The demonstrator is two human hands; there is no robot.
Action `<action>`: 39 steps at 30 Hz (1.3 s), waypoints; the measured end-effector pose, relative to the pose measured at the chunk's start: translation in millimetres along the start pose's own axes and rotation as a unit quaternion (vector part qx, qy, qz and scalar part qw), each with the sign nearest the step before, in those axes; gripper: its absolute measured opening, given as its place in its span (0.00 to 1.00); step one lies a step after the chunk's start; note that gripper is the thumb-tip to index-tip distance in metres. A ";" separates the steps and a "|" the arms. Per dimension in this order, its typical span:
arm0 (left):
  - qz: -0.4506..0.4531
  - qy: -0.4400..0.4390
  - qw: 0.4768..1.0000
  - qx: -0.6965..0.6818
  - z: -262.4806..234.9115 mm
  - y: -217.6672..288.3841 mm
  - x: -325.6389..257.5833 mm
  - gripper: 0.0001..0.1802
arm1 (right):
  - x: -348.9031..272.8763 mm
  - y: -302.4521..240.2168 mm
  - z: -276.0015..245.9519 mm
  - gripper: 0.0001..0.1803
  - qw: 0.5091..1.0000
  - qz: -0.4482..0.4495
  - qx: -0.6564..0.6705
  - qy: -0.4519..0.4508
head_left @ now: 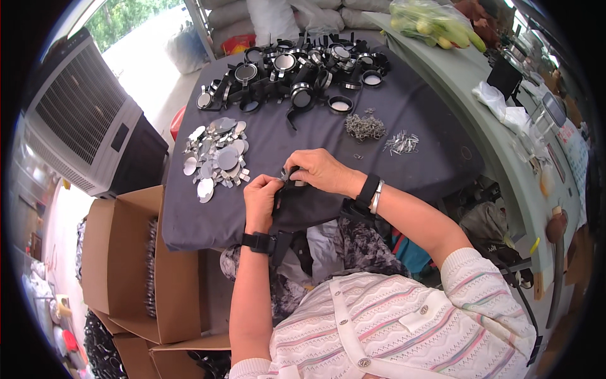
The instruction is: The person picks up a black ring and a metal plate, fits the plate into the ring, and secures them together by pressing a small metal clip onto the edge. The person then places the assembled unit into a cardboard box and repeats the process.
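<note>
My left hand (260, 197) is closed near the front edge of the cloth-covered table (189, 227), its thumb and forefinger pinching a small black part (277, 201). Against it, my right hand (319, 169) is also closed, fingertips at the part's upper end, where a bit of metal shows; my fingers hide most of it. Left of my hands lies a heap of flat silver discs with tabs (228, 158). Beyond my right hand are a tangle of small wire springs (365, 126) and a little pile of short metal pins (401, 143).
Black pieces with round metal-rimmed ends (302, 98) crowd the table's far side. A large air cooler (79, 120) and open cardboard boxes (129, 252) stand at left. To the right runs a pale green table (435, 69) carrying bagged vegetables (429, 24). Another person is partly visible at upper right.
</note>
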State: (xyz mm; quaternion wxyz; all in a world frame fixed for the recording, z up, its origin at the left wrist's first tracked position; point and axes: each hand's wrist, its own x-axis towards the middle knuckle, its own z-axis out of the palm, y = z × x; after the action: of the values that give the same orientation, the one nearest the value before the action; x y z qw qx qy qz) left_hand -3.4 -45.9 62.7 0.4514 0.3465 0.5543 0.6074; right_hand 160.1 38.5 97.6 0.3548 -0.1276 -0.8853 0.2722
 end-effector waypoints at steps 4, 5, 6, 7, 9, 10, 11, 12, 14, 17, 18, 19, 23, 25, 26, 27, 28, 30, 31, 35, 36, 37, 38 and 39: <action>0.011 0.007 1.000 0.006 -0.9 -12.4 2.7 0.04 | -3.1 7.7 3.9 0.09 0.997 0.065 -0.005 -0.028; 0.039 0.019 0.999 0.023 -0.6 -15.6 2.0 0.05 | -3.6 9.3 5.1 0.09 0.998 0.040 -0.023 -0.030; 0.080 0.026 0.996 0.038 -0.3 -18.2 0.9 0.05 | -3.4 11.4 5.3 0.09 0.998 0.014 -0.044 -0.030; 0.163 0.032 0.981 0.099 0.4 -19.1 1.4 0.05 | -3.3 12.6 6.4 0.10 0.997 -0.017 -0.074 -0.032; 0.210 0.018 0.970 0.120 1.3 -19.9 -2.9 0.02 | -2.0 14.4 7.8 0.12 0.991 -0.051 -0.120 -0.033; 0.219 0.027 0.962 0.161 1.5 -19.1 -4.5 0.04 | -0.9 14.8 8.3 0.12 0.989 -0.046 -0.136 -0.036; 0.279 0.024 0.939 0.199 3.0 -18.7 -6.6 0.04 | 0.9 15.1 8.3 0.12 0.990 -0.068 -0.119 -0.029; 0.323 0.039 0.912 0.250 4.6 -18.2 -8.5 0.05 | 3.7 15.4 7.7 0.12 0.989 -0.080 -0.117 -0.031; 0.314 0.058 0.908 0.273 7.7 -18.5 -8.5 0.07 | 10.1 15.5 7.3 0.12 0.992 -0.069 -0.097 -0.038; 0.305 0.058 0.908 0.283 6.8 -20.5 -6.3 0.08 | 26.2 20.3 2.4 0.12 0.994 -0.020 -0.057 -0.087; 0.284 0.056 0.914 0.285 5.7 -22.0 -6.5 0.08 | 30.6 22.0 1.3 0.11 0.992 0.016 -0.033 -0.123; 0.286 0.058 0.917 0.272 5.0 -22.8 -4.8 0.07 | 36.6 24.7 0.3 0.11 0.988 0.044 0.002 -0.145; 0.336 0.068 0.891 0.299 4.6 -23.6 -3.2 0.10 | 34.1 24.8 2.7 0.11 0.988 0.082 0.037 -0.123; 0.311 0.051 0.907 0.280 3.7 -21.5 -4.3 0.09 | 15.5 17.7 9.7 0.12 0.992 0.107 0.058 -0.015; 0.282 0.033 0.922 0.261 1.9 -18.9 -4.5 0.08 | 3.3 13.4 12.7 0.12 0.987 0.133 0.079 0.044; 0.289 0.035 0.920 0.262 -0.4 -14.9 -4.4 0.08 | -11.2 8.4 15.6 0.11 0.975 0.140 0.115 0.126; 0.202 0.022 0.960 0.191 -2.6 -9.7 -3.9 0.07 | -28.9 4.4 14.6 0.08 0.958 0.150 0.154 0.190; 0.002 0.004 0.999 0.046 -2.8 5.1 -0.6 0.06 | -60.6 1.9 7.6 0.07 0.947 0.189 0.053 0.253; -0.028 0.035 0.998 0.036 0.9 16.2 5.4 0.08 | -74.2 1.2 4.9 0.08 0.942 0.201 0.045 0.264; 0.110 0.011 0.994 0.011 44.7 80.4 59.9 0.11 | -90.0 7.3 7.9 0.09 0.956 0.153 -0.020 0.248; 0.174 -0.040 0.984 -0.010 56.5 100.2 82.3 0.09 | -90.8 8.7 8.9 0.09 0.956 0.152 -0.025 0.251; 0.254 -0.091 0.961 -0.059 71.9 116.8 106.4 0.09 | -90.7 9.3 10.6 0.09 0.962 0.138 -0.055 0.229; 0.250 -0.169 0.945 -0.123 84.8 134.1 132.6 0.10 | -91.3 9.8 11.4 0.09 0.966 0.125 -0.089 0.208; 0.175 -0.258 0.941 -0.132 84.1 153.9 156.9 0.09 | -90.9 10.1 12.4 0.09 0.963 0.129 -0.095 0.217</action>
State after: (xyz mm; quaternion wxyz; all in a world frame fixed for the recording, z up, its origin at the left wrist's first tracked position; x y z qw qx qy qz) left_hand -6.4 134.1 214.2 0.5072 0.5200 0.2644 0.6344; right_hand 216.8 3.8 33.6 0.4867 -0.3299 -0.7848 0.1957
